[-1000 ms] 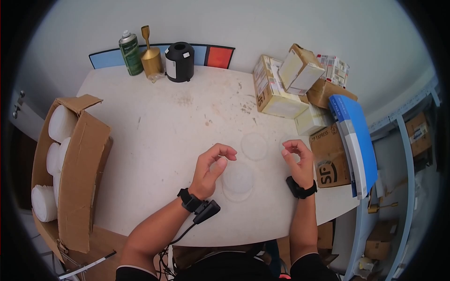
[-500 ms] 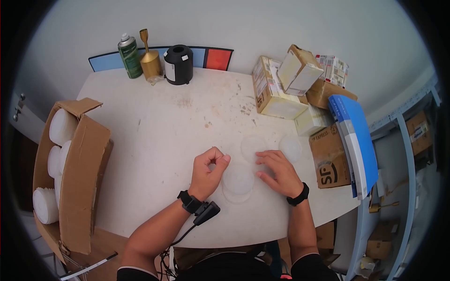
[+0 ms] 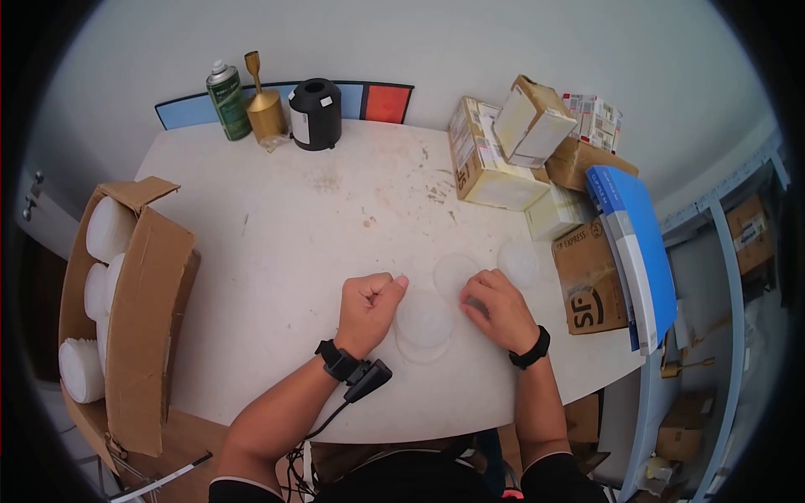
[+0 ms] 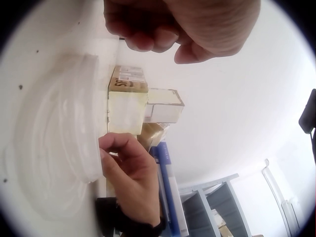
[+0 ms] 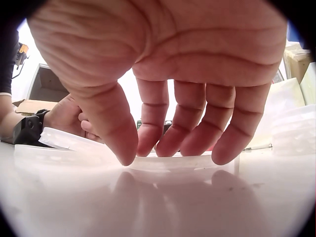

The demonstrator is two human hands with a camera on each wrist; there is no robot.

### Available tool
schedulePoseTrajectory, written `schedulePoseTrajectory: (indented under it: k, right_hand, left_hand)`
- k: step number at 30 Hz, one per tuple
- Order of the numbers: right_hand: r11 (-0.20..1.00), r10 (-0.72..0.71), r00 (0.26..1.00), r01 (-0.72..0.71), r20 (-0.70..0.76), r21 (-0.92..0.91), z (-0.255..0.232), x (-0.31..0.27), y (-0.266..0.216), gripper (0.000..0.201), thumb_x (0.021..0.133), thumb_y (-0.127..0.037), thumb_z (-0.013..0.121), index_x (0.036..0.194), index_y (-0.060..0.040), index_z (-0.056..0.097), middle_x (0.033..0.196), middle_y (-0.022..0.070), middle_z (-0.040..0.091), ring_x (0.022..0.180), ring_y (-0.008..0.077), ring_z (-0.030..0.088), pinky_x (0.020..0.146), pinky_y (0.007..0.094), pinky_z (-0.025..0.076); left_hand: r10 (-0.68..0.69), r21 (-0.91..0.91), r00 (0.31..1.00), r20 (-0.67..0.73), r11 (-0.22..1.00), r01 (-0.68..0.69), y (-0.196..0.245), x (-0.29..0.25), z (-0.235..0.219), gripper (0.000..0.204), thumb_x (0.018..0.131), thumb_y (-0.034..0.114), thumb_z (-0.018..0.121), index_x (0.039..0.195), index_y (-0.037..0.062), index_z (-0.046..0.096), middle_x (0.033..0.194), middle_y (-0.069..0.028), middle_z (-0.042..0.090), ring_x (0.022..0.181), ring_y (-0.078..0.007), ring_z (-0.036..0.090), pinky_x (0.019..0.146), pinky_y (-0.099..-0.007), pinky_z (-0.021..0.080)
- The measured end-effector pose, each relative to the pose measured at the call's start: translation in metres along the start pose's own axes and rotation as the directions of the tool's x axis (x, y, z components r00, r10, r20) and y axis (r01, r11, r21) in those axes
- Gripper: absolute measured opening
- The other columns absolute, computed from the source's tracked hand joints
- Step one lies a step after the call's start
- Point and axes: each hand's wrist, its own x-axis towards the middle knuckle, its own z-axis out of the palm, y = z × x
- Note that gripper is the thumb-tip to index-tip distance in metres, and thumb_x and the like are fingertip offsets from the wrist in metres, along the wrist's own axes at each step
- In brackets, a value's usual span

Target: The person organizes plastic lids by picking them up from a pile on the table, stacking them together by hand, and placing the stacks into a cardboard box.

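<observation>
My left hand [image 3: 367,314] is curled with nothing visible in it, left of a stacked pair of round translucent pieces [image 3: 425,320]; its fingers fold inward in the left wrist view. Bent at the right edge of a flat translucent lid [image 3: 455,273] are the fingers of my right hand [image 3: 501,312]. In the right wrist view the lid's rim [image 5: 173,163] lies low at the thumb and fingertips; the exact contact is partly hidden. A further round translucent piece [image 3: 518,263] rests to the right, apart from the lid.
An upright carton [image 3: 151,327] with white round containers stands at left. Along the back are a spray can [image 3: 229,102], a brass-coloured object [image 3: 267,116] and a black cylinder [image 3: 315,116]. Boxes [image 3: 503,180] and a blue folder [image 3: 635,243] are at right.
My right hand has come leftward from beside the right-hand piece, and its fingers have bent at the lid. The lid has shifted slightly towards me. My left fingers have curled in.
</observation>
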Motion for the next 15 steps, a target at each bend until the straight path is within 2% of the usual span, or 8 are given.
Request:
schedulePoseTrajectory:
  k: [7, 10, 13, 15]
  right_hand:
    - [1.0, -0.011, 1.0, 0.01, -0.005, -0.027, 0.0007, 0.0007, 0.0004, 0.014, 0.082, -0.001, 0.072, 0.091, -0.0066, 0.063, 0.095, 0.0068, 0.062, 0.091, 0.0294, 0.058, 0.078, 0.0389, 0.051]
    - [1.0, -0.008, 0.999, 0.008, -0.046, -0.015, 0.0015, 0.0005, -0.0023, 0.015, 0.082, -0.001, 0.072, 0.092, -0.0058, 0.062, 0.096, 0.0077, 0.061, 0.092, 0.03, 0.059, 0.078, 0.0393, 0.051]
    - [1.0, -0.019, 0.995, 0.018, -0.095, -0.009, 0.0006, 0.0039, -0.0029, 0.016, 0.082, 0.0, 0.072, 0.093, -0.0046, 0.061, 0.099, 0.0086, 0.061, 0.094, 0.0308, 0.059, 0.078, 0.0396, 0.051]
    - [0.999, -0.048, 0.988, 0.047, -0.146, -0.015, 0.0008, 0.005, -0.0055, 0.017, 0.082, 0.001, 0.072, 0.093, -0.0041, 0.06, 0.101, 0.0087, 0.062, 0.095, 0.0311, 0.06, 0.079, 0.0395, 0.052]
  left_hand:
    - [0.033, -0.068, 0.999, -0.043, 0.997, -0.036, -0.0004, 0.0016, 0.0029, 0.048, 0.099, 0.014, 0.063, 0.059, 0.004, 0.039, 0.056, 0.0034, 0.043, 0.057, -0.0047, 0.034, 0.052, -0.0272, 0.029]
    - [-0.002, -0.048, 1.0, -0.013, 0.999, 0.001, -0.0041, 0.0027, 0.0002, 0.045, 0.101, 0.015, 0.061, 0.06, 0.002, 0.048, 0.059, 0.0005, 0.051, 0.06, -0.0068, 0.046, 0.059, -0.0259, 0.04]
    - [-0.016, -0.064, 1.0, -0.015, 0.998, 0.015, -0.0022, 0.0026, 0.0006, 0.044, 0.101, 0.016, 0.06, 0.061, 0.0013, 0.05, 0.061, -0.0009, 0.054, 0.063, -0.0078, 0.05, 0.064, -0.0262, 0.043]
    - [-0.033, -0.07, 0.999, 0.036, 0.997, 0.035, -0.0064, 0.0039, -0.0016, 0.038, 0.101, 0.016, 0.06, 0.067, 0.0013, 0.053, 0.067, -0.0013, 0.057, 0.067, -0.008, 0.052, 0.066, -0.0262, 0.044]
